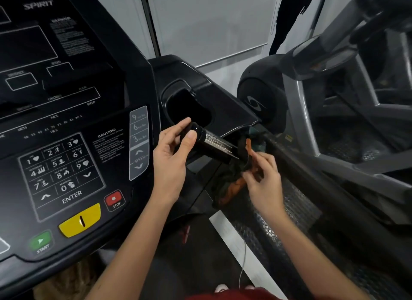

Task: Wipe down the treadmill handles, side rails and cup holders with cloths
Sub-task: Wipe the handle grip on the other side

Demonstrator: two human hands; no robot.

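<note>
Handle (214,143): gripping its end with left hand (171,163); pinching cloth (231,188), draped over it, with right hand (265,181). Seemingly wiping handles now; leaving cup holder (166,99) and side rails (296,206) for later.

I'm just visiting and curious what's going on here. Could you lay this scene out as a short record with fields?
Machine: treadmill console, marked Spirit
Left hand: grips the end of the black handle
Right hand: pinches a dark and orange cloth draped round the handle
Cup holder: right of the console, just above the handle, no cloth on it
Stage: cloth on the handle, cup holder not yet reached
</note>
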